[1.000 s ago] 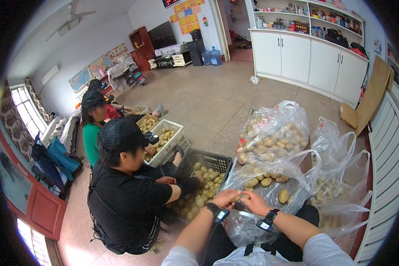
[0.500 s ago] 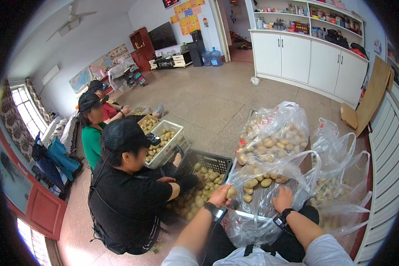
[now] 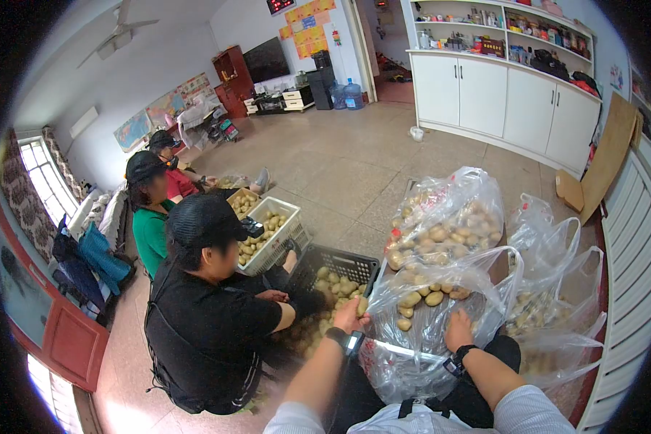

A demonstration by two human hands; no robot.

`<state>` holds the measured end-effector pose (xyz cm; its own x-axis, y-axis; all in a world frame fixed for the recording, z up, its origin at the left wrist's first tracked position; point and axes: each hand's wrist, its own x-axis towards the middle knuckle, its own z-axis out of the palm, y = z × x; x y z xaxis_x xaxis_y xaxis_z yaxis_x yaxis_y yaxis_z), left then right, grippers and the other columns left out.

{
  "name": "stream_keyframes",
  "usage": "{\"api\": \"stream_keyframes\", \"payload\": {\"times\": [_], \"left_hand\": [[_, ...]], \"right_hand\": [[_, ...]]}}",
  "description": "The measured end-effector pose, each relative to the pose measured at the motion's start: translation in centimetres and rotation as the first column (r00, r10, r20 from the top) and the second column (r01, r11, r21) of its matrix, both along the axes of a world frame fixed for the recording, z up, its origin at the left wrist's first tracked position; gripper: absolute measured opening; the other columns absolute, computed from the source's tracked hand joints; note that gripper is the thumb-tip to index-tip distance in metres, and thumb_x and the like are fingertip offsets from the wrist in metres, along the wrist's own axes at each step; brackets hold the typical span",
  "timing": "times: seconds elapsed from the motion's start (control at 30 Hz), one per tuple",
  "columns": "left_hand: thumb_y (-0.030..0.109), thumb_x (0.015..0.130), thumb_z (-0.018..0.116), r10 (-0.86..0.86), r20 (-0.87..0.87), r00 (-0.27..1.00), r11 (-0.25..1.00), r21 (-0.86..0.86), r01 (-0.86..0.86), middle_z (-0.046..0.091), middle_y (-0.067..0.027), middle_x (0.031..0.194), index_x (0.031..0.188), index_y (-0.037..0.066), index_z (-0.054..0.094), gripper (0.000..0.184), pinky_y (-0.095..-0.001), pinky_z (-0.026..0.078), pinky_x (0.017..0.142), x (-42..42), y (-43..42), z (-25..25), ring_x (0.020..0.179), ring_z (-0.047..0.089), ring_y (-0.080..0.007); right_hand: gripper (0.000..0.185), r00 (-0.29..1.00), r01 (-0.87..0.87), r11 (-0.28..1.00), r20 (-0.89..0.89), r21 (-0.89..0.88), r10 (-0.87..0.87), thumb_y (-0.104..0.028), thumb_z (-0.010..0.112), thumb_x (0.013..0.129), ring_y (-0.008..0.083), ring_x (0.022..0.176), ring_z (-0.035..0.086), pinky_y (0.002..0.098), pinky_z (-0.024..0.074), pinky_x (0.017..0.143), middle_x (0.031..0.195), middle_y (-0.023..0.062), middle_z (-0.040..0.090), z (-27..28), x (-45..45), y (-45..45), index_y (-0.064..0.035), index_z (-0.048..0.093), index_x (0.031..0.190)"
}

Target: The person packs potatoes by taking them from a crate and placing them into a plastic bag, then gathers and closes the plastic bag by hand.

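My left hand (image 3: 348,318) is closed around a potato (image 3: 362,307) at the right rim of the black plastic crate (image 3: 343,262), which holds many potatoes. My right hand (image 3: 458,331) hovers over or rests on the clear plastic bag (image 3: 419,340) in front of me; contact is unclear. Its fingers are loosely bent and apart, with nothing visible in them. Several potatoes (image 3: 432,298) lie in this bag's far part, beyond both hands. Just behind it stands a fuller clear bag of potatoes (image 3: 452,235).
A co-worker in black (image 3: 210,318) sits close on my left, an arm at the black crate. Behind it is a white crate (image 3: 286,239) of potatoes. Two more people sit farther back. More plastic bags (image 3: 546,304) stand at my right, beside a white slatted panel (image 3: 626,289).
My left hand has moved left with the potato, from the bag's edge to the crate's rim. My right hand has shifted slightly left and down, and turned.
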<state>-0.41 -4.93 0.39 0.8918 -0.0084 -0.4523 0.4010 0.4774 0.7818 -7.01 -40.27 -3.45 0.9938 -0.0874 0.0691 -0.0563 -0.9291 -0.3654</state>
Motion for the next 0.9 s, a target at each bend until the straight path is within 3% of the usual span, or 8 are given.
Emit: {"api": "stream_keyframes", "payload": {"times": [0.27,0.37,0.47,0.53,0.67,0.7,0.73,0.9], "left_hand": [[0.025,0.096,0.052,0.093,-0.004,0.996,0.993,-0.070,-0.093,0.059,-0.0123,0.095,0.108,0.004,0.052,0.024,-0.0367,0.055,0.057,0.3,2.1,-0.9,0.071,0.061,-0.0276],[0.022,0.095,0.053,-0.268,0.506,0.820,0.740,0.653,-0.162,0.059,-0.0131,0.095,0.106,0.003,0.053,0.022,-0.0383,0.055,0.059,0.9,3.5,-4.3,0.070,0.061,-0.0291],[0.020,0.094,0.054,0.024,0.199,0.980,0.965,0.252,-0.074,0.059,-0.0131,0.097,0.099,0.002,0.056,0.019,-0.0389,0.054,0.059,0.6,4.0,-2.6,0.074,0.061,-0.0295],[0.016,0.090,0.054,-0.202,0.289,0.936,0.725,0.686,-0.055,0.063,-0.0148,0.098,0.100,0.001,0.060,0.019,-0.0379,0.053,0.073,0.6,5.6,-3.6,0.086,0.062,-0.0246],[0.015,0.093,0.049,-0.475,0.122,0.871,0.162,0.985,-0.050,0.062,-0.0146,0.104,0.106,-0.001,0.058,0.022,-0.0364,0.056,0.075,-0.3,5.9,-1.0,0.094,0.062,-0.0234],[0.015,0.094,0.048,-0.124,0.165,0.978,0.756,0.654,-0.014,0.061,-0.0146,0.106,0.108,-0.002,0.057,0.023,-0.0360,0.058,0.072,-0.9,4.9,0.8,0.094,0.062,-0.0246],[0.015,0.096,0.046,0.180,-0.043,0.983,0.983,0.033,-0.179,0.060,-0.0145,0.108,0.109,-0.003,0.055,0.024,-0.0356,0.059,0.070,-1.1,4.4,1.9,0.093,0.063,-0.0258],[0.016,0.096,0.047,0.177,-0.080,0.981,0.981,0.098,-0.169,0.059,-0.0149,0.107,0.107,-0.004,0.056,0.024,-0.0359,0.060,0.065,-1.1,4.4,2.8,0.086,0.064,-0.0265]], "right_hand": [[0.064,0.992,-0.110,0.992,-0.061,0.059,0.114,-0.007,0.070,0.073,0.0442,0.125,0.039,0.0461,0.0362,0.105,0.142,0.0237,0.031,0.5,-0.6,0.3,-0.0032,0.041,0.130],[0.064,0.989,-0.123,0.991,-0.076,0.046,0.127,-0.006,0.070,0.073,0.0441,0.125,0.039,0.0455,0.0361,0.105,0.142,0.0236,0.031,0.4,-0.7,0.4,-0.0031,0.042,0.130],[0.050,0.989,-0.145,0.988,-0.018,0.043,0.146,-0.002,0.057,0.077,0.0443,0.122,0.042,0.0470,0.0402,0.101,0.142,0.0228,0.033,0.8,-1.0,0.5,-0.0043,0.046,0.126],[0.051,0.989,-0.142,0.989,-0.026,0.051,0.143,-0.002,0.059,0.076,0.0443,0.122,0.042,0.0470,0.0407,0.100,0.141,0.0224,0.033,1.2,-1.2,0.7,-0.0047,0.046,0.126],[0.053,0.990,-0.133,0.989,-0.039,0.064,0.136,-0.004,0.063,0.074,0.0438,0.120,0.043,0.0472,0.0419,0.099,0.141,0.0207,0.033,1.6,-1.3,0.9,-0.0061,0.047,0.125],[0.053,0.990,-0.134,0.989,-0.039,0.064,0.136,-0.004,0.063,0.074,0.0438,0.120,0.043,0.0472,0.0419,0.099,0.141,0.0207,0.033,1.9,-1.4,1.0,-0.0061,0.047,0.125],[0.053,0.990,-0.126,0.989,-0.059,0.074,0.131,-0.004,0.063,0.074,0.0437,0.120,0.043,0.0472,0.0420,0.098,0.141,0.0203,0.033,2.3,-1.4,1.1,-0.0062,0.047,0.125],[0.054,0.989,-0.132,0.989,-0.059,0.072,0.136,-0.005,0.064,0.074,0.0428,0.120,0.044,0.0472,0.0423,0.098,0.141,0.0196,0.033,2.1,-1.5,1.1,-0.0062,0.047,0.125]]}}
